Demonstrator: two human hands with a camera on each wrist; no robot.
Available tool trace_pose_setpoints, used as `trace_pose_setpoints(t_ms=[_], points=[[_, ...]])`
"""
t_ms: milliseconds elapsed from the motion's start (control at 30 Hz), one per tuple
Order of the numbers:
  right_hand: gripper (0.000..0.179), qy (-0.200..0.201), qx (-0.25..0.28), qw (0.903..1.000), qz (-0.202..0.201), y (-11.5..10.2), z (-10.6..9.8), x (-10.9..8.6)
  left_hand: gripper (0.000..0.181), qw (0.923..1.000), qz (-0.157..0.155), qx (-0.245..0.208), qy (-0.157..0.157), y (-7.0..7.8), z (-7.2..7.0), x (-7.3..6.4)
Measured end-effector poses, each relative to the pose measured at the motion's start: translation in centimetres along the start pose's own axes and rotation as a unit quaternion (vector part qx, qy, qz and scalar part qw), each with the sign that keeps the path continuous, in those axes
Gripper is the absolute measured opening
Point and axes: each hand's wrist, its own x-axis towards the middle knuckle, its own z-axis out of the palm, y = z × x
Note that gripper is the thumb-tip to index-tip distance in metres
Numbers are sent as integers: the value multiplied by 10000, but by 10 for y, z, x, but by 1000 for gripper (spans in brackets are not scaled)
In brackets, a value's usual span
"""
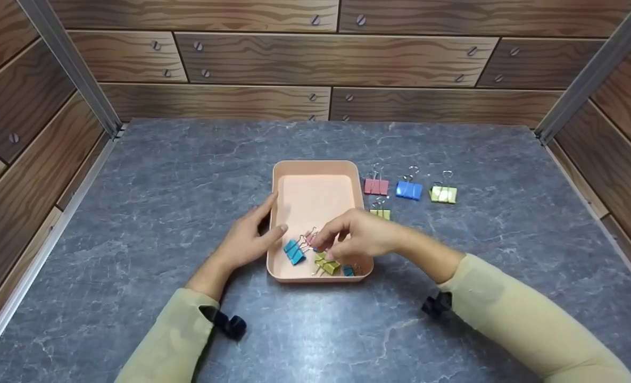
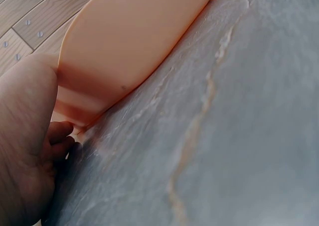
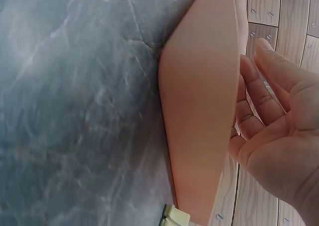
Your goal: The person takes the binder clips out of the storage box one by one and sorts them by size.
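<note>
A peach tray (image 1: 318,198) holds several binder clips at its near end: a light-blue clip (image 1: 295,252), a yellow clip (image 1: 326,264), a pink clip (image 1: 310,237) and a small teal clip (image 1: 348,271). My left hand (image 1: 249,238) grips the tray's left wall, thumb over the rim and fingers along the outside. Above the clips hovers my right hand (image 1: 366,234), its fingers loosely bent; in the right wrist view, thumb and fingers (image 3: 259,104) stand apart with nothing visible between them. A bit of blue shows beside its fingertips in the head view.
Right of the tray on the grey marbled table (image 1: 188,175) stand a red clip (image 1: 376,186), a blue clip (image 1: 409,190) and a yellow-green clip (image 1: 443,194). Another yellow clip (image 1: 380,214) is partly hidden behind my right hand. Wood-patterned panels (image 1: 337,61) enclose the table.
</note>
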Motion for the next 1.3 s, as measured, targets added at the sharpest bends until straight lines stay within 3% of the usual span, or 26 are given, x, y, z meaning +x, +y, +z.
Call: trace_pose_setpoints(t_ms=[267, 733, 1300], points=[[25, -74, 56, 10000, -28, 6, 7, 4, 81, 9999, 32, -83, 88, 0, -1, -1], [27, -120, 157, 9997, 127, 12, 16, 3, 82, 9999, -163, 16, -36, 1, 0, -1], [26, -143, 125, 9998, 75, 17, 22, 4, 81, 9999, 68, -56, 55, 1, 0, -1]])
